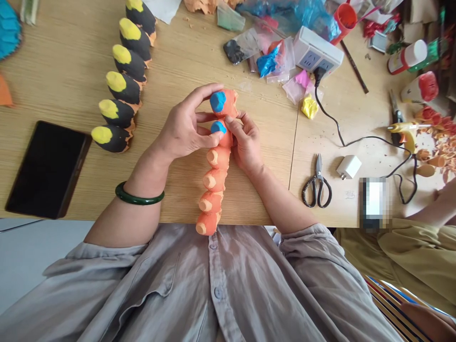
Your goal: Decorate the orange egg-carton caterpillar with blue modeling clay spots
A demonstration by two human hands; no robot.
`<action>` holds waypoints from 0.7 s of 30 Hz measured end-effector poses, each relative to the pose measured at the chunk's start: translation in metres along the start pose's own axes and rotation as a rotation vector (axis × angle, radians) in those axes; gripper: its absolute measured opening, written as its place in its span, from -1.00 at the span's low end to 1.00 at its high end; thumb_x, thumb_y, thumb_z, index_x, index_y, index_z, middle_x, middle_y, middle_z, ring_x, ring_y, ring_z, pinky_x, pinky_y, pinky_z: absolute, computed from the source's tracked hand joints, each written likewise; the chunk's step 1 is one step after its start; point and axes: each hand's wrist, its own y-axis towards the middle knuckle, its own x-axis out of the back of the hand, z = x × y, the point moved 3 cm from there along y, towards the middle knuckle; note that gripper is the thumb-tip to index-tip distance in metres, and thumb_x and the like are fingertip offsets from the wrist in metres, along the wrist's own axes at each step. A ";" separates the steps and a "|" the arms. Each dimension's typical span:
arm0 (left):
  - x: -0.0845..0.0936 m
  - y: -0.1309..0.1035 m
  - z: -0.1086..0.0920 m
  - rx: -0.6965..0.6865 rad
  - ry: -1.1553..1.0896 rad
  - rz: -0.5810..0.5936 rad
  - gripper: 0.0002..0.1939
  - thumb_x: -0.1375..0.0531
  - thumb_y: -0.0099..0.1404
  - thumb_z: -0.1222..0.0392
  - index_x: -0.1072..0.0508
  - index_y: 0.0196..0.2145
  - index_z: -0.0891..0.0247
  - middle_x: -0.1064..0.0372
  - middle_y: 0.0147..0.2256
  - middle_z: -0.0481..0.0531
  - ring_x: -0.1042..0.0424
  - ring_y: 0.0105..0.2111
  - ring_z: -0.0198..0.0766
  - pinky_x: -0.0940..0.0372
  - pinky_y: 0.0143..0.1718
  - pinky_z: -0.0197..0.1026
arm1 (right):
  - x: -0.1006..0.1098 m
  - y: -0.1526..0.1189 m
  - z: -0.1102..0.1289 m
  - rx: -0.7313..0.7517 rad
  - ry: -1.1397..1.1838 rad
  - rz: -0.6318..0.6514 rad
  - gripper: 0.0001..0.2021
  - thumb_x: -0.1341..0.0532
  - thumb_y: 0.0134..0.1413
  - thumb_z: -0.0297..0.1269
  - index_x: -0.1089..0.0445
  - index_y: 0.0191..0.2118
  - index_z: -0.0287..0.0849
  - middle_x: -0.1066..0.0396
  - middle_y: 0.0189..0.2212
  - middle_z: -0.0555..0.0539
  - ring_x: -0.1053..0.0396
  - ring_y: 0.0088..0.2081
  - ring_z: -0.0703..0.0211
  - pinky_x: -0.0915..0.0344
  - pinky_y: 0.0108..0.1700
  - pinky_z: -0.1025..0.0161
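Observation:
An orange-painted egg carton strip runs toward my body, its near end over the table edge. Blue clay covers the tips of its two farthest bumps; the nearer tips are bare. My left hand grips the strip from the left, fingers around the far bump and thumb against the second blue tip. From the right, my right hand holds the strip's edge, its thumb on the second bump. Whether clay is under either thumb I cannot tell.
A black strip with yellow tips lies at left, above a black tablet. Scissors, a white plug adapter, a power strip, blue clay and yellow clay lie right. Another person's arm shows far right.

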 end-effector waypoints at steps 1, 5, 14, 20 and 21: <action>0.000 0.000 0.000 -0.002 0.009 0.001 -0.01 -0.64 0.22 -0.04 -0.40 0.52 -0.24 -0.35 0.54 0.07 -0.67 0.25 0.21 -0.79 0.03 0.15 | 0.000 0.000 0.000 0.003 -0.009 -0.001 -0.57 -0.54 0.10 0.15 -0.35 -0.13 0.16 -0.53 -0.38 0.11 -0.54 -0.06 -0.02 -0.47 0.00 0.03; 0.001 0.002 -0.004 -0.044 0.000 0.068 0.00 -0.61 0.28 -0.08 -0.35 0.56 -0.17 -0.34 0.56 0.07 -0.53 0.42 0.23 -0.63 0.34 0.34 | 0.002 -0.001 0.002 0.034 -0.036 0.009 -0.64 -0.50 0.22 0.11 -0.37 -0.13 0.13 -0.52 -0.36 0.10 -0.52 -0.16 0.04 -0.49 -0.04 0.06; -0.002 0.004 -0.003 -0.061 0.021 0.043 -0.08 -0.58 0.32 -0.11 -0.38 0.54 -0.18 -0.37 0.54 0.04 -0.35 0.54 0.19 -0.52 0.46 0.36 | 0.001 -0.001 0.002 -0.056 -0.080 -0.072 -0.66 -0.49 0.15 0.10 -0.40 -0.12 0.17 -0.59 -0.34 0.07 -0.55 0.00 -0.04 -0.49 0.01 0.04; -0.004 0.003 -0.006 -0.017 -0.012 0.074 -0.04 -0.55 0.32 -0.20 -0.36 0.56 -0.07 -0.31 0.58 0.11 -0.35 0.56 0.26 -0.47 0.50 0.35 | 0.002 -0.002 0.006 0.004 -0.045 -0.007 -0.64 -0.52 0.15 0.10 -0.39 -0.14 0.15 -0.59 -0.31 0.06 -0.56 -0.07 -0.03 -0.48 0.00 0.01; -0.005 0.003 -0.007 -0.002 -0.024 0.084 -0.01 -0.56 0.32 -0.20 -0.33 0.58 -0.06 -0.26 0.61 0.12 -0.38 0.54 0.27 -0.48 0.49 0.36 | 0.003 -0.002 0.008 0.012 -0.041 -0.011 -0.65 -0.51 0.16 0.10 -0.39 -0.15 0.14 -0.59 -0.30 0.06 -0.56 -0.08 -0.02 -0.48 0.00 0.01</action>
